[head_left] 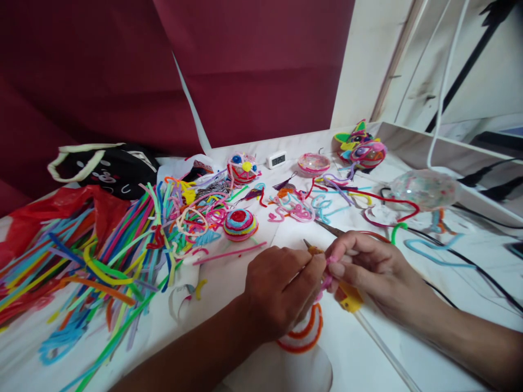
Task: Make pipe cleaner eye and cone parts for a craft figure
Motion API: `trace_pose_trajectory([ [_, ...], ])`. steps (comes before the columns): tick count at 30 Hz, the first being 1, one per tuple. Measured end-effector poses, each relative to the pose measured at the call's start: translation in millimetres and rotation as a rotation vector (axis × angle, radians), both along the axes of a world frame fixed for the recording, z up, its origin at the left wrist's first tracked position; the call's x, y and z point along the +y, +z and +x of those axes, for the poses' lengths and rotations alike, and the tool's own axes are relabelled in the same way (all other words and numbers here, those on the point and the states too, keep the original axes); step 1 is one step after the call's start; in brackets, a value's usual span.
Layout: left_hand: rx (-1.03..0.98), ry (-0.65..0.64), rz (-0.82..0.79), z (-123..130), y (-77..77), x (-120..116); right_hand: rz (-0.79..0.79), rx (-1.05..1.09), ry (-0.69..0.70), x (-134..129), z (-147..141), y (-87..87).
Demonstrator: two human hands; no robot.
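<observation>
Two hands, your left hand (281, 286) and right hand (373, 267), are pinching the pink pipe cleaner (327, 281) well forward of the table's (482, 296) back edge, so you are working best by gripping close, bending gently and avoiding the yellow glue gun (350, 299)

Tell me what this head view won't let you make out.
In the head view:
Pink piece: full shape hidden by the left hand and right hand.
Yellow tool: partly hidden behind the right hand.
Clear rod: lower end cut off by the bottom edge.
Digital clock: digits too small and blurred to read.
</observation>
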State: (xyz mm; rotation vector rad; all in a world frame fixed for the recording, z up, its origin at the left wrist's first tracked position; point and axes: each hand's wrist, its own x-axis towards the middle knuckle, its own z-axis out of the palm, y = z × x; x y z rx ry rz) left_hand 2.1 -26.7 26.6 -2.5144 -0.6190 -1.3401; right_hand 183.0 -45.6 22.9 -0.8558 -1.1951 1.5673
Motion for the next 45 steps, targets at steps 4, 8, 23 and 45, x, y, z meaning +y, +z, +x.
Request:
trace_pose_trajectory([
  [4, -0.037, 0.022, -0.010, 2.5, 0.0, -1.6, -0.001, 0.030, 0.019, -0.3, -0.6, 1.6],
  [8, -0.075, 0.035, -0.057, 4.1, 0.7, -3.4, -0.006, 0.018, 0.011, -0.4, 0.1, 0.7],
  [23, -0.235, 0.093, -0.733, -4.3, 13.5, 18.6, -0.040, -0.043, -0.085, 3.5, 5.8, 11.1],
  [45, 0.322, 0.342, -1.015, -34.5, -0.8, -53.3, 0.000, 0.058, -0.151, 13.9, 16.7, 21.2],
])
